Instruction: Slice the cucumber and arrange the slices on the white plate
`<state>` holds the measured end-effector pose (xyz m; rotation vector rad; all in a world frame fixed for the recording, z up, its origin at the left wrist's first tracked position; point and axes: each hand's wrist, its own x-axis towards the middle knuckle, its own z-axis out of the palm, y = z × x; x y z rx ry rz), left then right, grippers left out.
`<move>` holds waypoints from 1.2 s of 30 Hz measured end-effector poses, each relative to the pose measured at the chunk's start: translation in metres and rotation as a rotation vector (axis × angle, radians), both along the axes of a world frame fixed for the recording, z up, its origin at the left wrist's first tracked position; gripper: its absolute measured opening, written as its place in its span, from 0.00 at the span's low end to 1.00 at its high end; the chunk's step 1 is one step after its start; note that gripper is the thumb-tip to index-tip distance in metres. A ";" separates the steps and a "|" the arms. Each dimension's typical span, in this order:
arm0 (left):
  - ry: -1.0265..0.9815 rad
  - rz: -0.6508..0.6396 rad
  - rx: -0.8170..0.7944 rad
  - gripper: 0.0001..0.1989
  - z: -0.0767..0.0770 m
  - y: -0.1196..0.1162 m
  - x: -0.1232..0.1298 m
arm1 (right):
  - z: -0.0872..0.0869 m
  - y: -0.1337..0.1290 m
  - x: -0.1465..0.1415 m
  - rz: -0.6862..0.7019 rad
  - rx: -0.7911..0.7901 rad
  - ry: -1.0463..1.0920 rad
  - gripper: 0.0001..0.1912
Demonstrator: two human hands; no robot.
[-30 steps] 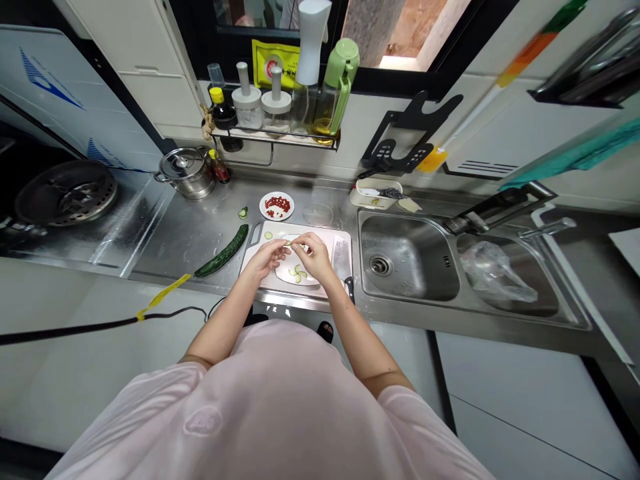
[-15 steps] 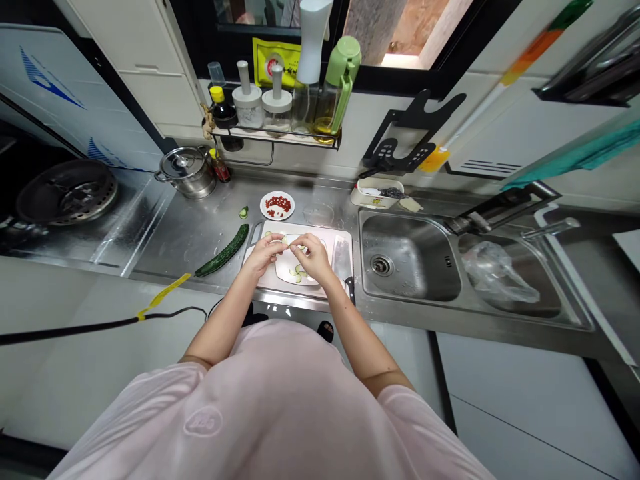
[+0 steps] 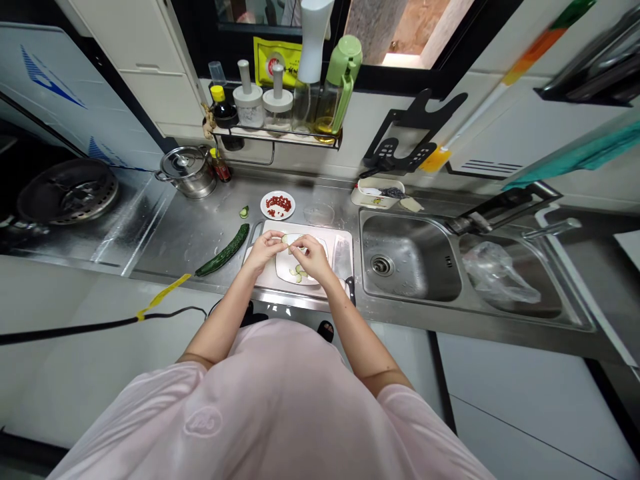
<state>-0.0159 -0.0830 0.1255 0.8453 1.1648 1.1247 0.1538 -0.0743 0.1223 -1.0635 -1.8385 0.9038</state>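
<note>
Steel made up the counter [image 3: 170, 240], and on it lay a pale chopping board [image 3: 270, 283] bearing a white plate [image 3: 283, 264], squarely before the person, I guessed so both hands could work above it. The left hand [image 3: 266, 252] and right hand [image 3: 311, 257] all but met over the plate, fingertips drawn into narrow pinches, perhaps for delicate handling; whether they had hold of anything was too small for me to tell. Cucumber slices [image 3: 299, 273] lay grouped towards the plate's near edge. The knife [image 3: 343, 257] lay along the board's right side, probably to keep its blade clear of the fingers. Left of the board, the long cucumber [image 3: 223, 251] rested on bare metal, likely for easy reach. Beyond, a small dish [image 3: 264, 204] kept red pieces [image 3: 280, 202] separate.
</note>
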 end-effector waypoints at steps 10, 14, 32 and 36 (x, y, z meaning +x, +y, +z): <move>0.020 -0.021 0.051 0.22 0.000 0.002 0.001 | -0.004 0.004 -0.001 0.003 -0.061 0.053 0.08; 0.042 -0.018 0.048 0.22 -0.004 0.005 0.001 | -0.007 0.005 -0.001 -0.007 -0.095 0.049 0.08; 0.064 -0.062 0.058 0.20 -0.017 0.015 -0.002 | -0.025 0.015 0.000 0.036 -0.244 0.069 0.08; 0.067 -0.070 0.047 0.20 -0.026 0.017 -0.003 | -0.031 0.018 -0.001 0.042 -0.293 0.062 0.08</move>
